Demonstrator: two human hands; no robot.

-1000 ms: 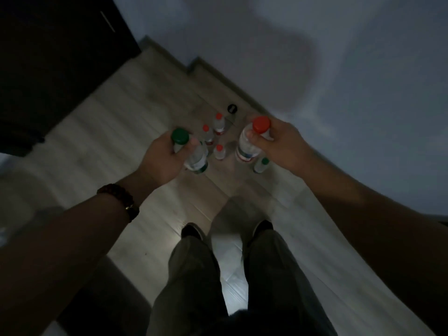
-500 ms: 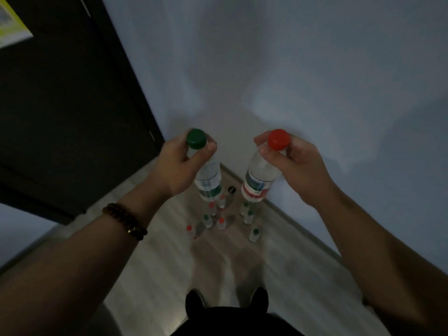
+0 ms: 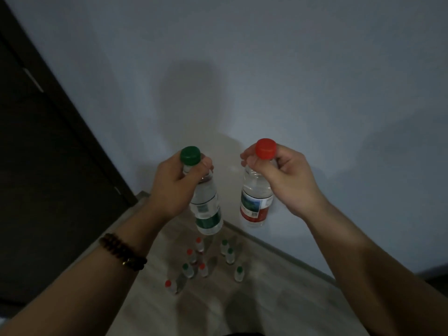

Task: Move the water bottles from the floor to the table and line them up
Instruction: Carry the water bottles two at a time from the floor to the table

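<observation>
1. Left hand is gripping the green-capped bottle by its neck; right hand is pinching the red-capped bottle likewise.
2. Both are hanging upright, level, above the floor bottles; table is not showing.
</observation>
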